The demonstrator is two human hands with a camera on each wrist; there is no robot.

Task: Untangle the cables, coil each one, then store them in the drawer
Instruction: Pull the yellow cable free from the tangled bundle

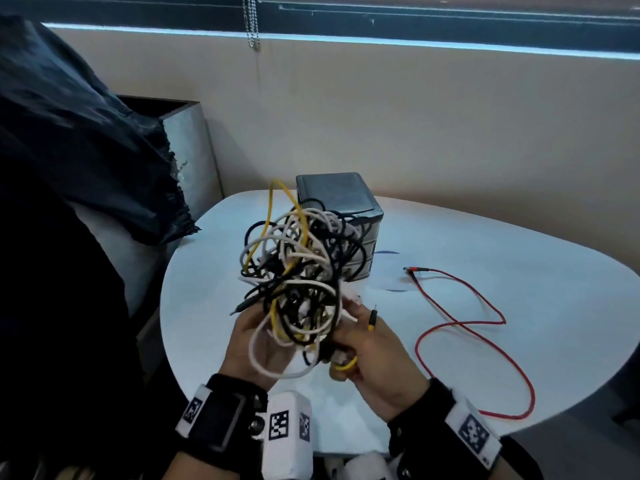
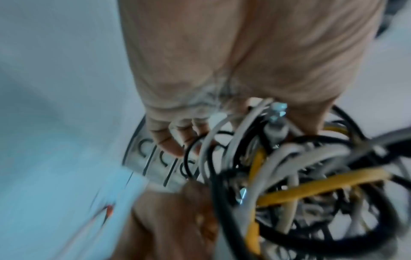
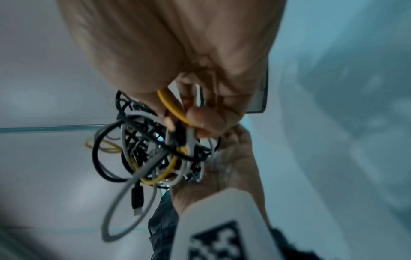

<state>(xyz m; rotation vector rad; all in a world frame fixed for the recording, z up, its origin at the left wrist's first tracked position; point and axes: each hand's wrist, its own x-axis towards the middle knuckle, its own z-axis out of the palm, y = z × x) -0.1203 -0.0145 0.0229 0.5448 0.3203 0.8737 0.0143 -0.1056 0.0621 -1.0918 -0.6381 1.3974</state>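
Observation:
Both hands hold up a tangle of black, white and yellow cables (image 1: 298, 265) above the white table (image 1: 502, 244). My left hand (image 1: 252, 330) cups and grips the tangle's lower left, its fingers (image 2: 169, 140) curled into the loops (image 2: 289, 176). At the tangle's lower right, my right hand (image 1: 349, 355) pinches a yellow cable loop (image 1: 344, 365) between thumb (image 3: 206, 117) and fingers, along with strands beside it. A black plug (image 3: 136, 197) dangles free. Behind the tangle stands a small grey drawer unit (image 1: 339, 195), drawers closed. A red cable (image 1: 485, 327) lies loose on the table to the right.
Dark cloth (image 1: 86, 150) drapes over a grey bin (image 1: 190, 150) left of the table. The table's rounded edge (image 1: 588, 375) curves close on the right. A bead chain (image 1: 251, 22) hangs from the window above the wall.

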